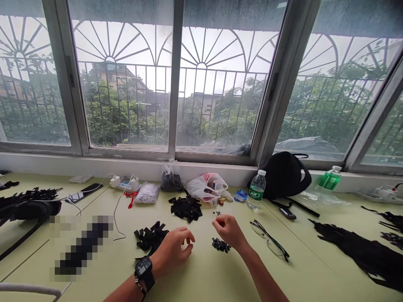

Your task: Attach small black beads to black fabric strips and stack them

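My left hand [173,252], with a ring and a black watch on its wrist, hovers over the table with fingers loosely curled. A gap shows between its thumb and fingertips, and nothing is visible in it. Beside it lies a heap of short black fabric strips [150,237]. My right hand [231,231] is closed, fingers bent inward; whatever it may hold is hidden. Just below that hand sits a small pile of shiny black buckle-like pieces [221,245]. A few tiny parts [217,213] lie beyond its knuckles. Another heap of black strips [185,208] is farther back.
Eyeglasses [270,241] lie right of my right hand. Behind stand a water bottle [256,191], a white plastic bag [206,188] and a black bag [285,174]. A cable [116,214] runs from a power strip at left. More black strips [362,251] lie at right.
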Action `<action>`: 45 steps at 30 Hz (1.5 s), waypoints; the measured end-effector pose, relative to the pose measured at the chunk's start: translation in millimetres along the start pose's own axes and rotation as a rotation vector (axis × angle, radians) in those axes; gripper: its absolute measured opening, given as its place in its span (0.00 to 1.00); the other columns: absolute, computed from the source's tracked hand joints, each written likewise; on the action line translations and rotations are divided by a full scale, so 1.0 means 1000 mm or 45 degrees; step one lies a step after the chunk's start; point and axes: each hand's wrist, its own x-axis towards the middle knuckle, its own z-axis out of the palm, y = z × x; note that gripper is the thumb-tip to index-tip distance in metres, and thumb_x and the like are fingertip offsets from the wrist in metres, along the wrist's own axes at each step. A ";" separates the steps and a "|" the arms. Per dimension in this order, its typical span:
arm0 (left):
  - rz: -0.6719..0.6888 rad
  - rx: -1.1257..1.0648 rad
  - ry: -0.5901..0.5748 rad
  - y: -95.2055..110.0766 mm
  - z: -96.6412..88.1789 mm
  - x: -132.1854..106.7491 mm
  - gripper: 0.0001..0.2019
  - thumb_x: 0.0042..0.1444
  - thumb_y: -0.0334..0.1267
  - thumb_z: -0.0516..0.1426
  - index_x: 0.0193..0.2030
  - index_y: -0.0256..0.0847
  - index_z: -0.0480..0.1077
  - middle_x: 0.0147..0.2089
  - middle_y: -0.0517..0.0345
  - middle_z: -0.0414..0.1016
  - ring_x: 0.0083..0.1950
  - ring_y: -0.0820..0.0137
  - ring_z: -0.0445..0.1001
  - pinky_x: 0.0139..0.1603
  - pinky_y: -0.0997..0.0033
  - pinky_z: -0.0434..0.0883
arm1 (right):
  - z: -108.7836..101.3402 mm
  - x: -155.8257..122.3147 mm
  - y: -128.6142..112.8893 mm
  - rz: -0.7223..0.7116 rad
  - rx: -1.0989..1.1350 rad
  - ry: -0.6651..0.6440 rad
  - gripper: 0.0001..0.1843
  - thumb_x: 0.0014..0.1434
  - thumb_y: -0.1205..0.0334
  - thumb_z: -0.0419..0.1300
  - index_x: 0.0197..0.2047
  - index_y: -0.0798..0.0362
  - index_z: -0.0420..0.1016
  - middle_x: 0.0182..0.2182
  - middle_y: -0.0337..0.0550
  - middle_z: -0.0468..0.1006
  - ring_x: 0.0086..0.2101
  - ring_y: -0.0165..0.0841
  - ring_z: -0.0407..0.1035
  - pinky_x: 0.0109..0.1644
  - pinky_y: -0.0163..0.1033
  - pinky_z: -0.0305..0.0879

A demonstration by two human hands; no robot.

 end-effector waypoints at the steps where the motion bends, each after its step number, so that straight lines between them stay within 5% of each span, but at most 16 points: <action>1: -0.005 -0.002 -0.009 -0.001 0.000 0.000 0.10 0.56 0.28 0.57 0.41 0.44 0.75 0.40 0.58 0.77 0.38 0.70 0.72 0.39 0.73 0.67 | 0.001 0.000 0.004 0.003 -0.042 -0.042 0.18 0.53 0.62 0.54 0.17 0.52 0.50 0.17 0.32 0.52 0.22 0.26 0.49 0.28 0.37 0.43; 8: -0.003 -0.024 -0.045 -0.002 0.002 -0.002 0.10 0.54 0.25 0.56 0.37 0.43 0.75 0.38 0.60 0.75 0.33 0.74 0.70 0.37 0.76 0.67 | 0.003 -0.004 0.015 0.073 -0.124 -0.282 0.16 0.50 0.64 0.54 0.18 0.51 0.48 0.17 0.31 0.50 0.22 0.26 0.45 0.27 0.38 0.37; 15: 0.023 -0.023 -0.073 0.001 0.000 -0.001 0.10 0.54 0.25 0.56 0.37 0.42 0.76 0.37 0.59 0.76 0.32 0.74 0.70 0.36 0.76 0.66 | -0.003 -0.004 0.017 0.062 0.019 -0.329 0.14 0.48 0.64 0.53 0.17 0.52 0.51 0.17 0.31 0.51 0.22 0.25 0.44 0.26 0.35 0.38; 24: 0.026 -0.005 -0.087 0.003 -0.003 -0.001 0.11 0.52 0.25 0.56 0.36 0.42 0.76 0.36 0.59 0.76 0.33 0.73 0.71 0.35 0.76 0.67 | -0.013 -0.005 0.000 0.048 0.257 -0.189 0.09 0.46 0.63 0.57 0.17 0.53 0.71 0.17 0.39 0.70 0.22 0.30 0.63 0.24 0.32 0.54; 29: 0.016 0.005 -0.102 0.005 -0.003 -0.001 0.12 0.50 0.23 0.56 0.36 0.42 0.77 0.37 0.59 0.77 0.33 0.73 0.71 0.35 0.76 0.66 | -0.012 -0.006 0.007 0.018 0.281 -0.315 0.08 0.47 0.66 0.56 0.25 0.54 0.77 0.19 0.38 0.72 0.22 0.29 0.62 0.25 0.31 0.54; 33: 0.019 -0.001 -0.107 0.006 -0.004 -0.001 0.11 0.51 0.24 0.56 0.36 0.42 0.77 0.37 0.58 0.77 0.34 0.72 0.72 0.35 0.76 0.66 | -0.012 -0.007 0.013 0.020 0.321 -0.386 0.07 0.49 0.67 0.56 0.31 0.54 0.76 0.20 0.34 0.70 0.22 0.27 0.62 0.26 0.30 0.54; 40: 0.010 0.004 -0.091 0.004 -0.005 -0.001 0.09 0.54 0.26 0.57 0.36 0.42 0.77 0.37 0.58 0.77 0.34 0.72 0.72 0.36 0.75 0.67 | -0.014 -0.009 0.014 0.064 0.411 -0.572 0.04 0.47 0.66 0.59 0.26 0.55 0.76 0.21 0.37 0.73 0.24 0.29 0.65 0.27 0.30 0.58; 45: 0.012 -0.013 -0.080 0.003 -0.003 -0.002 0.09 0.54 0.26 0.57 0.37 0.43 0.77 0.38 0.58 0.76 0.36 0.71 0.72 0.38 0.75 0.67 | -0.015 -0.010 0.013 0.027 0.347 -0.535 0.06 0.49 0.65 0.58 0.25 0.55 0.76 0.20 0.36 0.72 0.23 0.27 0.62 0.25 0.30 0.53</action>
